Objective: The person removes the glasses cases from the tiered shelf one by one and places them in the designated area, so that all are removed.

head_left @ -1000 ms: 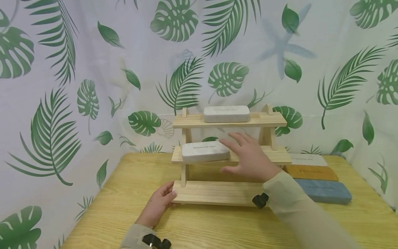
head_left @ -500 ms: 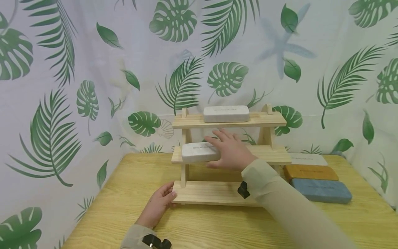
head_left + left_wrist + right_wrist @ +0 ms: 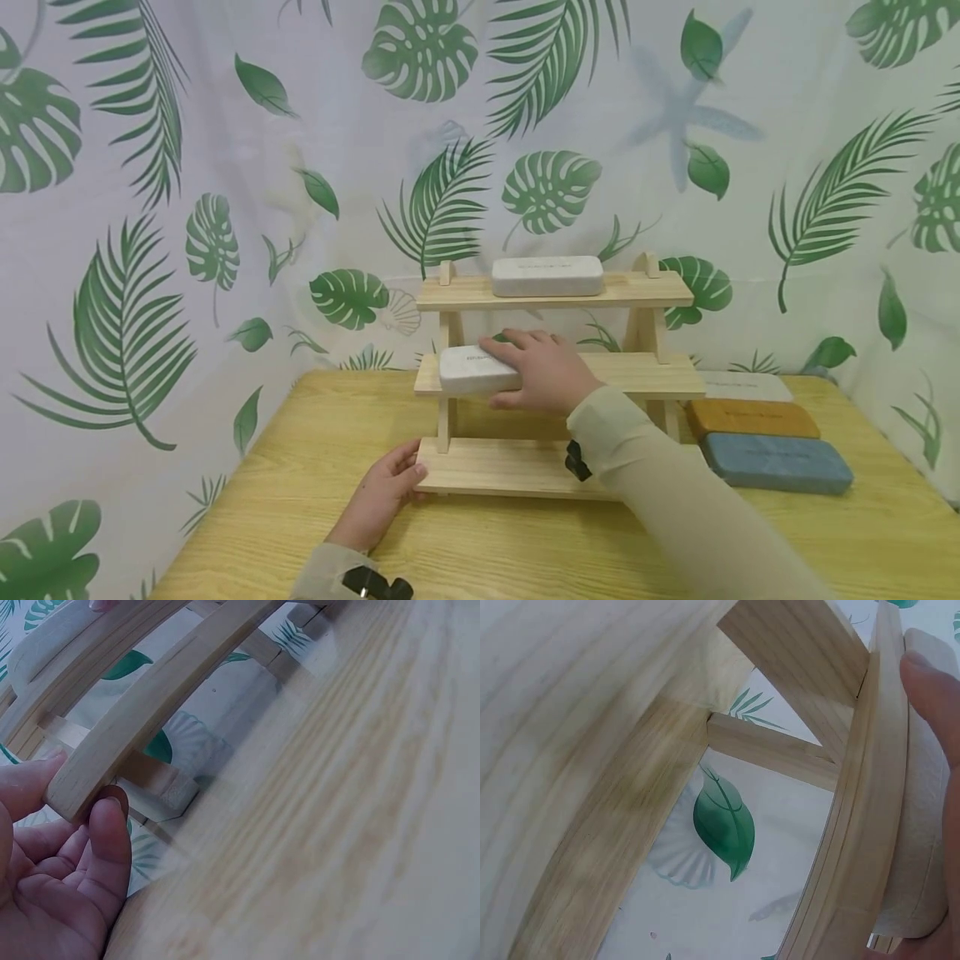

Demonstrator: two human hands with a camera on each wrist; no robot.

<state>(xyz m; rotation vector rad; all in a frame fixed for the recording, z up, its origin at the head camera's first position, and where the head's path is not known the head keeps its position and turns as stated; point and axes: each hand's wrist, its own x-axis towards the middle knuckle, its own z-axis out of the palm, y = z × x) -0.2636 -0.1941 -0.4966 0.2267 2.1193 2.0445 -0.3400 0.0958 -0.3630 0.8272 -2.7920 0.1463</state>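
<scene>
A three-tier wooden display stand (image 3: 517, 467) stands on the table. My left hand (image 3: 384, 496) grips the left end of its bottom shelf, thumb above and fingers curled beneath, as the left wrist view shows up close. On the middle shelf, toward the left, lies a whitish-grey glasses case (image 3: 474, 372) with small print on its lid. My right hand (image 3: 551, 377) holds that case by its right part, the thumb at the front and the fingers over the top; the hand hides the case's right end. A similar pale case (image 3: 547, 277) sits midway along the top shelf.
Right of the stand, three more cases lie on the wood-grain table (image 3: 247, 517): a blue one (image 3: 780, 462) in front, an orange one (image 3: 753, 418) behind it, a white one (image 3: 750, 386) at the back. A leaf-print curtain (image 3: 315, 125) hangs close behind.
My right hand has moved left and slightly down, from hovering at the right end of the middle-shelf case to holding it. My left hand has stayed on the bottom shelf.
</scene>
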